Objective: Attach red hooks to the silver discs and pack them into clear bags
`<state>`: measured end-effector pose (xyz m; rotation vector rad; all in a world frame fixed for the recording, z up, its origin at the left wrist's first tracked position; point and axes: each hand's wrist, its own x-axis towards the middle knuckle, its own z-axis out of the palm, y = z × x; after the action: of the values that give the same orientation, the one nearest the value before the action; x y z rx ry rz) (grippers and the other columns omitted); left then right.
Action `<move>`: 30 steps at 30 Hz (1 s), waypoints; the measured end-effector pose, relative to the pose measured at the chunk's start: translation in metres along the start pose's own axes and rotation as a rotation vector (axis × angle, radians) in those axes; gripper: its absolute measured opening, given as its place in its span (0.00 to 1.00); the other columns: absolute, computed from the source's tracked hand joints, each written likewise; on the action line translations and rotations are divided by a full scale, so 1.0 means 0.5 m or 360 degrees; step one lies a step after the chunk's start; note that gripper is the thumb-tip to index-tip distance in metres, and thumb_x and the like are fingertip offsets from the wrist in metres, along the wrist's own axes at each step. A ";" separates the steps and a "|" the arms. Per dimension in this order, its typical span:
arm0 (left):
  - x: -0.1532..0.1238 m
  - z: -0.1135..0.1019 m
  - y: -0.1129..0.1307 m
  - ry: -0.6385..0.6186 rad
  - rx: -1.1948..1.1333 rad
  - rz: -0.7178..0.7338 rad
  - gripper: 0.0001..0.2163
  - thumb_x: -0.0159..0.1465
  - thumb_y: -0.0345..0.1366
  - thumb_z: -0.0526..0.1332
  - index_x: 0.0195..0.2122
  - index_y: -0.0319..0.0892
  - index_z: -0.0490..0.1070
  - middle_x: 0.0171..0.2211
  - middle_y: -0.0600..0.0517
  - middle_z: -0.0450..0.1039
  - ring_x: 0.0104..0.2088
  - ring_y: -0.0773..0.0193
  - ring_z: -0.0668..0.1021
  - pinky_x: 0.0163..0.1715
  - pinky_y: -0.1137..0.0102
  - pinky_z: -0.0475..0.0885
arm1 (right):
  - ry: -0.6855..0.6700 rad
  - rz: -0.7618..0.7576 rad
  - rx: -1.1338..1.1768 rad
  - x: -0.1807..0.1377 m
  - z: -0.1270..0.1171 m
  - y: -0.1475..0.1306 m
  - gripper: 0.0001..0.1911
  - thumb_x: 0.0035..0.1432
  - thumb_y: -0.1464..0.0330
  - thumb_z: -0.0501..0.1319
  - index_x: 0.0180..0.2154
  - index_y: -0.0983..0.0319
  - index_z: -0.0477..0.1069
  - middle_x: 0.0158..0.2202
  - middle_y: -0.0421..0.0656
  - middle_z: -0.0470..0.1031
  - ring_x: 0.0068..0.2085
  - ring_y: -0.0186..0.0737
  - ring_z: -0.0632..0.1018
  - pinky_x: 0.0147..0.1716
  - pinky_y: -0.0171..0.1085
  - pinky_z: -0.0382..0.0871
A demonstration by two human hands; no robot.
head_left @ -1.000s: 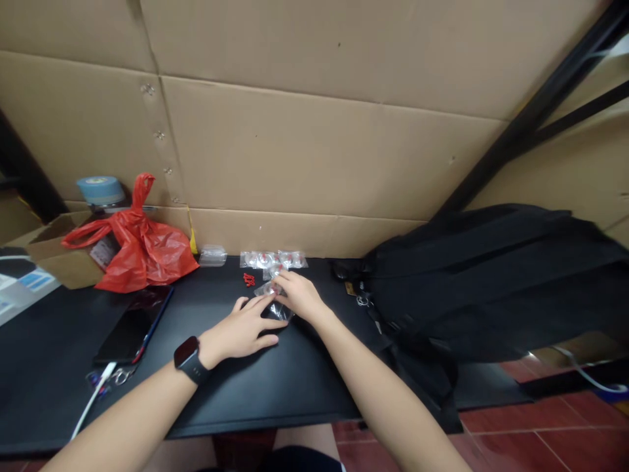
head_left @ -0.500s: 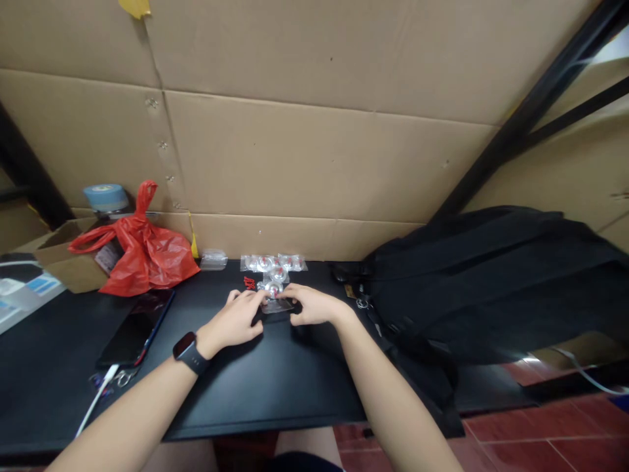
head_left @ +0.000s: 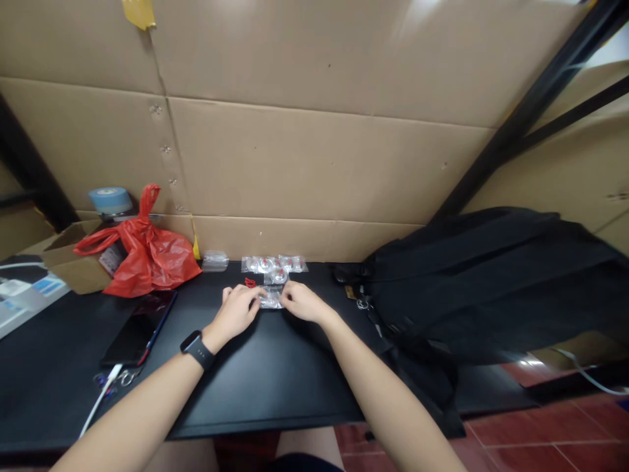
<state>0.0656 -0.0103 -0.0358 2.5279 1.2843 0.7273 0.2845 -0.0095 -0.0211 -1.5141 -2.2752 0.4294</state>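
Observation:
A small clear plastic packet [head_left: 271,300] lies between my hands on the black tabletop, its contents shiny and hard to make out. At its left edge, my left hand [head_left: 238,311] has its fingers curled onto the plastic. My right hand [head_left: 305,302] pinches the packet's right edge between thumb and fingers. Just beyond it is a clear bag [head_left: 279,276] with a silvery round piece and a red mark. Several similar bagged round pieces [head_left: 266,263] lie in a row against the cardboard. A small red cord-like bundle [head_left: 250,282] sits beyond my left fingers.
Flat clear bags [head_left: 215,261] lie back left. Further left are a red plastic bag [head_left: 152,255], a cardboard box [head_left: 73,265], a blue-lidded jar [head_left: 111,198] and a phone [head_left: 140,328] on a white cable. A black backpack [head_left: 491,282] fills the right side, with keys [head_left: 362,304] beside it.
The round piece that showed under my fingers now appears inside the flattened packet. My right fingers have closed from spread to a pinch, and my left hand has shifted slightly left.

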 end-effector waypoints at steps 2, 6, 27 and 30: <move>-0.001 0.005 -0.002 -0.0010 0.0104 0.0009 0.13 0.70 0.39 0.51 0.49 0.50 0.73 0.43 0.48 0.74 0.48 0.55 0.70 0.47 0.58 0.59 | 0.0107 0.0075 -0.0140 0.000 0.010 -0.008 0.08 0.61 0.70 0.59 0.28 0.62 0.72 0.37 0.45 0.74 0.41 0.40 0.74 0.38 0.34 0.66; -0.005 0.014 -0.005 -0.0017 0.0209 0.0042 0.15 0.67 0.45 0.56 0.52 0.49 0.72 0.51 0.45 0.68 0.54 0.50 0.66 0.49 0.56 0.61 | 0.0274 -0.0135 -0.0198 -0.003 0.015 -0.020 0.06 0.60 0.69 0.61 0.40 0.60 0.74 0.45 0.46 0.73 0.49 0.43 0.72 0.48 0.39 0.67; 0.012 0.008 -0.005 0.0099 -0.0150 -0.0367 0.11 0.68 0.42 0.55 0.36 0.47 0.75 0.47 0.50 0.74 0.53 0.51 0.69 0.50 0.55 0.62 | 0.0054 0.0004 0.1113 0.021 0.029 0.035 0.24 0.50 0.65 0.68 0.49 0.63 0.70 0.28 0.39 0.78 0.30 0.37 0.78 0.35 0.36 0.70; 0.013 0.003 -0.007 0.0125 -0.0176 -0.0351 0.10 0.68 0.43 0.54 0.40 0.48 0.74 0.47 0.51 0.74 0.53 0.52 0.69 0.50 0.55 0.62 | 0.0154 0.0111 0.1293 0.023 0.018 0.042 0.26 0.47 0.65 0.70 0.48 0.62 0.69 0.29 0.41 0.79 0.30 0.39 0.79 0.34 0.36 0.72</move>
<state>0.0672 -0.0029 -0.0363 2.2465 1.4759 0.8298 0.2936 0.0086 -0.0367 -1.1401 -1.6410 1.1047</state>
